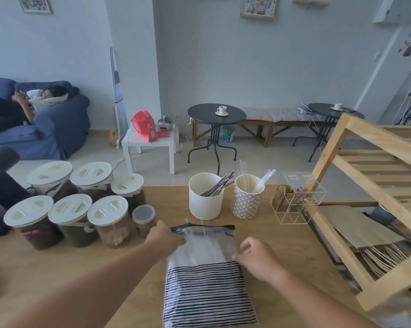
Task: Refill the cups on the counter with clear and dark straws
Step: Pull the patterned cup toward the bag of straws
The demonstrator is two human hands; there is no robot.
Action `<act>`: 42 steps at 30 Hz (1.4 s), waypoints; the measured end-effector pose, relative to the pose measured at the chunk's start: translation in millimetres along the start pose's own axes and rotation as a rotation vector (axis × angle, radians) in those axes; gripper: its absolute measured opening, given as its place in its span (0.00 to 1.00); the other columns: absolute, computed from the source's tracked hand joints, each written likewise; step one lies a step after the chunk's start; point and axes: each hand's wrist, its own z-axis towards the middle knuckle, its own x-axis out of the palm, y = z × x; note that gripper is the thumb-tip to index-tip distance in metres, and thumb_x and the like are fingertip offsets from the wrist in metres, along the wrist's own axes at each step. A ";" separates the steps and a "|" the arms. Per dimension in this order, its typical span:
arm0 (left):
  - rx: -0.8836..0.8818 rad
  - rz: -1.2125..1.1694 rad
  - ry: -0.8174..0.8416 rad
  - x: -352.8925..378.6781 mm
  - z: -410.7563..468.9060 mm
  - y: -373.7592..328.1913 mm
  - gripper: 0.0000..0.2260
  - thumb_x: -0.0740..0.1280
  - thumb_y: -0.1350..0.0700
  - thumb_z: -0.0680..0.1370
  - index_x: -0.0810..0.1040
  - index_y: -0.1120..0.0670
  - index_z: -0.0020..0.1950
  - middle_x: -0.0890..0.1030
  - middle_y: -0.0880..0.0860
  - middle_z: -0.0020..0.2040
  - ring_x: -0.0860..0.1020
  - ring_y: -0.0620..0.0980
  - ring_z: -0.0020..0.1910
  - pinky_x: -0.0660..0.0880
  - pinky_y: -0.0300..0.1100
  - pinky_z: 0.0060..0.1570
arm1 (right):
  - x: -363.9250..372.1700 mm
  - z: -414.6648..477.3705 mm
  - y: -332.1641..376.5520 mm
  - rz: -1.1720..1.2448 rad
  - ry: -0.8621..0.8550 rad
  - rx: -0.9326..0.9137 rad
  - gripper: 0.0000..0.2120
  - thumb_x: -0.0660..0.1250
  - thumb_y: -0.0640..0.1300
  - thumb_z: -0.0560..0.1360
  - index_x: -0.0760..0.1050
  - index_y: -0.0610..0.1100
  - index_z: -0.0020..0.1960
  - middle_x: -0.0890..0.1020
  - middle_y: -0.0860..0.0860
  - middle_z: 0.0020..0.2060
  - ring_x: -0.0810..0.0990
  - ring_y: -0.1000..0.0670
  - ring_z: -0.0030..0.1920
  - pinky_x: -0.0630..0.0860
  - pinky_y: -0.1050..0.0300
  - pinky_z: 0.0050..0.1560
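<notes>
I see a wooden counter (282, 252) close to me, and on it lies a striped bag (206, 280), flat and see-through at its far end. I use the bag as my marker. The left hand (165, 236) sits at the bag's far left corner, fingers curled onto the edge, though the blur stops me telling if they pinch it. The right hand (256, 256) touches the bag's right side, fingers bent and close together. Clear straws (195, 240) show blurry inside the bag, between the two hands. Just past the bag stands a white cup (205, 202) with dark straws (219, 184) in it. Right of that cup is a patterned cup (245, 204) with clear straws. Left of the bag are jars with white lids (69, 209). Right of it is a wooden shelf (365, 185). Far behind the bag are a round black table (216, 114), a red fan (144, 125) and a blue sofa (57, 124).
</notes>
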 end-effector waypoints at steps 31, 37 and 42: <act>0.335 -0.299 0.165 113.5 67.3 -175.5 0.29 0.69 0.53 0.81 0.58 0.56 0.77 0.71 0.51 0.66 0.73 0.49 0.59 0.72 0.37 0.44 | -119.3 140.3 -34.7 0.193 -0.146 -0.139 0.42 0.77 0.52 0.78 0.59 0.46 0.85 0.73 0.45 0.78 0.74 0.44 0.76 0.75 0.48 0.71; 0.433 -0.381 0.147 115.6 86.6 -173.5 0.33 0.70 0.59 0.80 0.58 0.49 0.81 0.71 0.44 0.71 0.68 0.50 0.75 0.71 0.31 0.57 | -106.9 160.5 -34.1 0.241 -0.119 -0.164 0.47 0.80 0.48 0.76 0.57 0.44 0.86 0.71 0.46 0.80 0.72 0.44 0.77 0.73 0.45 0.75; 0.486 -0.407 0.128 117.0 91.3 -176.2 0.32 0.73 0.62 0.77 0.63 0.47 0.77 0.74 0.44 0.70 0.71 0.47 0.71 0.72 0.49 0.70 | -105.2 159.1 -31.6 0.249 -0.139 -0.202 0.42 0.81 0.44 0.76 0.63 0.45 0.84 0.75 0.50 0.77 0.77 0.48 0.71 0.74 0.57 0.62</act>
